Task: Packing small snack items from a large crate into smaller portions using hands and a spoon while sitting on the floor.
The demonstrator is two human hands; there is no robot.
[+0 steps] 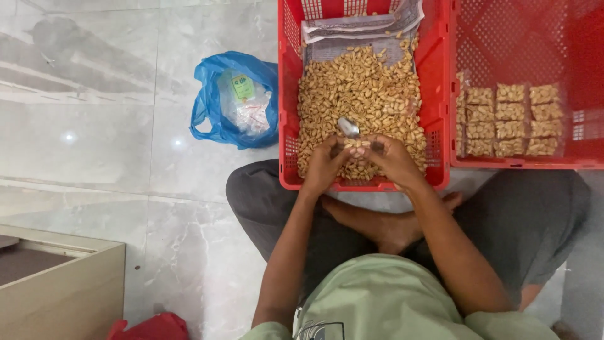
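Head view, looking down: left hand and right hand close together over the red crate of nuts, fingers curled on a small packet between them. Metal spoon lying on the nuts just beyond. Filled packets in rows in the next crate. Blue bag on the floor.

Glossy grey marble floor fills the view, ceiling lights glinting at 9 o'clock, with 1 beige wooden cabinet at 8 o'clock.
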